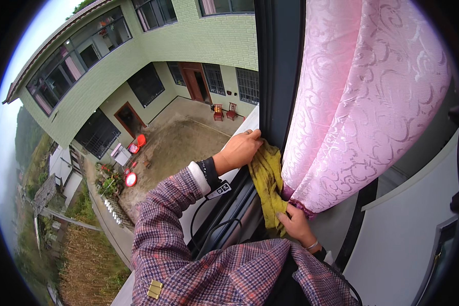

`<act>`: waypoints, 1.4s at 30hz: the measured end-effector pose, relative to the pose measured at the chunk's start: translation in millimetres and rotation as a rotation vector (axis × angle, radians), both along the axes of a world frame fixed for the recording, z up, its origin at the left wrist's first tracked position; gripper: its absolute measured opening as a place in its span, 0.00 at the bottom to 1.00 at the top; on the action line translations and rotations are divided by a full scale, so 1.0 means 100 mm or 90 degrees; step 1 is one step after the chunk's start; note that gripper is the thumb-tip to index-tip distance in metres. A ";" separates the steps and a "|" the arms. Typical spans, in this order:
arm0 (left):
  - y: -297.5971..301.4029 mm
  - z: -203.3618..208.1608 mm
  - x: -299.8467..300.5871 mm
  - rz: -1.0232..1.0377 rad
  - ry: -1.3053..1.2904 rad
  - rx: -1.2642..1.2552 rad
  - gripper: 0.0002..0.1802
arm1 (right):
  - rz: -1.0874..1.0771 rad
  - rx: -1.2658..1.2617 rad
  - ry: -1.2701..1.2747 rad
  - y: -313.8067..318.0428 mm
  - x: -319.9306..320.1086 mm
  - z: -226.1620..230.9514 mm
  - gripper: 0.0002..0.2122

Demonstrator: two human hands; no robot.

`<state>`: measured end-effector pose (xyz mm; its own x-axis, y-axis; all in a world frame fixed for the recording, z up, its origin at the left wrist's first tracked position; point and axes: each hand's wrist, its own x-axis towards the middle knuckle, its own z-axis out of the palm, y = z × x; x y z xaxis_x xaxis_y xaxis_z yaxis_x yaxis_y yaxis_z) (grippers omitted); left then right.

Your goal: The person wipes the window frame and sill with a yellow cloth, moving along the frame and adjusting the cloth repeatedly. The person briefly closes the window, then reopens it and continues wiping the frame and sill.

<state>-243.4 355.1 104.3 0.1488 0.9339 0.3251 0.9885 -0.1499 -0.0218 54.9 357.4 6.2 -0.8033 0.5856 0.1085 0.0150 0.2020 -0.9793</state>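
I have the yellow cloth [268, 181] stretched between the two hands, at the open window beside the dark window frame [278, 66]. Through the head camera, its upper end sits under the left hand [241, 150], which is closed over it with the fingers bent against the foot of the frame's upright; I can't make out the fingertips well enough to judge how tight that hold is. From there it hangs down and slightly to the right, reaching the right hand [297, 224], which grasps the lower part: I can see the thumb lying on the near face, while most of the other fingers are hidden from me.

The cloth looks soft and limp, mustard yellow, gathered into lengthwise folds. I see dark, dirty-looking smudges over the upper portion near the left hand; the lower portion is a cleaner, brighter yellow. Its left edge lies along the window track [239, 204], and on its right it runs close beside the hem of the pink patterned curtain [341, 102], just above the right hand. Beyond the left forearm, I look down on a courtyard [188, 135] with two small red chairs [224, 111].
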 end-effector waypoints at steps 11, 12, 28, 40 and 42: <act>-0.04 -0.33 0.13 0.055 0.156 0.051 0.14 | 0.070 0.152 -0.111 0.04 -0.08 0.26 0.11; -0.02 -0.34 0.12 0.058 0.163 -0.022 0.14 | 0.054 0.152 -0.135 0.06 -0.05 0.28 0.11; 0.12 -0.38 0.23 0.040 0.084 -0.023 0.12 | 0.010 0.106 -0.198 -0.04 0.13 0.44 0.14; 0.24 -0.43 0.20 0.083 0.097 -0.033 0.14 | 0.049 0.144 -0.203 -0.08 -0.02 0.40 0.14; 0.18 -0.41 0.22 0.076 0.127 -0.021 0.14 | 0.024 0.146 -0.220 -0.09 0.04 0.41 0.14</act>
